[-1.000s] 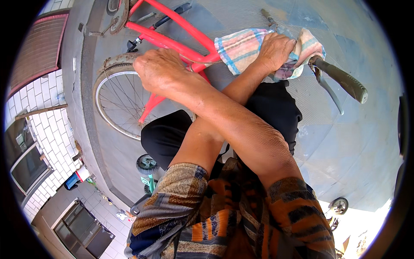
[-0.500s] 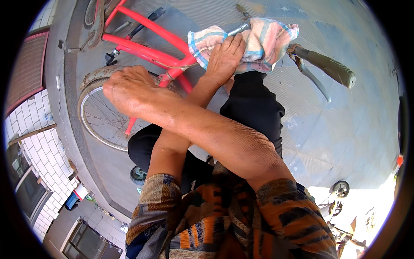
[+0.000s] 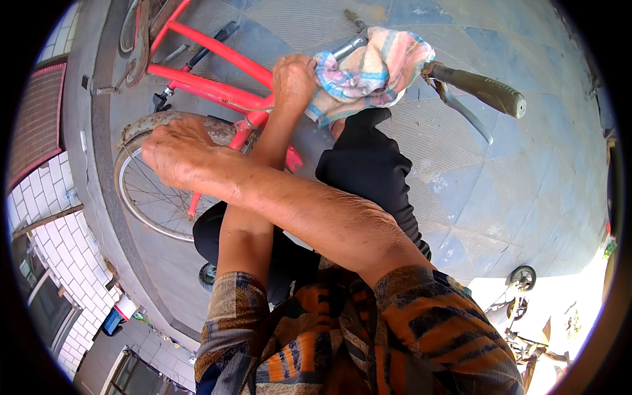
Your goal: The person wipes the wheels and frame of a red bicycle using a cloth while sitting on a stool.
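Note:
My forearms cross, the right one over the left. My left hand (image 3: 294, 80) is closed at the left edge of a striped towel (image 3: 359, 76), pinching its edge beside the red bicycle frame (image 3: 227, 92). The towel lies bunched over the handlebar, and a bare piece of the silver stem (image 3: 350, 46) shows above it. My right hand (image 3: 179, 151) is curled at the rusty mudguard (image 3: 155, 122) above the front wheel (image 3: 141, 197). Its fingertips are hidden, so what it holds cannot be made out. Right of the towel stick out a dark handlebar grip (image 3: 480, 89) and a brake lever (image 3: 467, 118).
My black-trousered knee (image 3: 365, 158) is bent under the towel. A raised concrete edge (image 3: 105, 184) and a white tiled wall (image 3: 72, 237) run along the left. Small wheels (image 3: 522, 278) stand at lower right on bright ground. The floor (image 3: 520, 191) is bluish tile.
My left hand has slid left, from lying across the towel to its left edge, and has closed. The towel's left end has bunched up. My right hand has shifted slightly left and down.

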Demonstrator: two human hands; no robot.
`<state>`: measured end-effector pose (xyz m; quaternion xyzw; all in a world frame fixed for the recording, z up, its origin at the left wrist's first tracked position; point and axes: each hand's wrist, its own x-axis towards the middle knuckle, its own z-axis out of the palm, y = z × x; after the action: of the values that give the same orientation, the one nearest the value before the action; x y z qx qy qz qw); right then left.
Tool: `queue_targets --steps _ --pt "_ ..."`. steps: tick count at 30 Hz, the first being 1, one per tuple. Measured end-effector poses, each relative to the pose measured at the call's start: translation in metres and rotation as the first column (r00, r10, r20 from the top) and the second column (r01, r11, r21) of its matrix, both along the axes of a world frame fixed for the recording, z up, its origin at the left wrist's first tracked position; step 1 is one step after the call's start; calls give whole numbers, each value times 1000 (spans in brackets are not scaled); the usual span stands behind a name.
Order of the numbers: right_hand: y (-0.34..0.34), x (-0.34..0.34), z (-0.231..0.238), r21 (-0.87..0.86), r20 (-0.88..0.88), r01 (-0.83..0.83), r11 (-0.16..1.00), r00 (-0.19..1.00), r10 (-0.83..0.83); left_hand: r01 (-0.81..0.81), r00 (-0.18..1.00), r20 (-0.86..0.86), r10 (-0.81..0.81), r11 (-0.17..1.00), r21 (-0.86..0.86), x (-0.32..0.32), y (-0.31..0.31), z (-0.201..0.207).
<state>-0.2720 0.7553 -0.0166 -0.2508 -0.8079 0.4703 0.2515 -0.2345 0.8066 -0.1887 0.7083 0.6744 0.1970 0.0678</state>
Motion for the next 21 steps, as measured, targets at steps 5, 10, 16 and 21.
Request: queue_targets --steps 5,10,16,21 --pt "-4 -1 1 5 7 4 1000 1000 -4 -398 850 430 304 906 145 -31 -6 2" --pt "-3 -2 2 30 11 22 999 1000 -23 -360 930 66 361 933 -16 -109 -37 24" --pt "-6 -4 8 67 48 35 997 998 -38 -419 874 -396 282 849 -320 -153 -55 52" --pt "-4 11 12 51 58 -14 999 998 11 -296 867 -490 -92 696 -654 -113 -81 63"
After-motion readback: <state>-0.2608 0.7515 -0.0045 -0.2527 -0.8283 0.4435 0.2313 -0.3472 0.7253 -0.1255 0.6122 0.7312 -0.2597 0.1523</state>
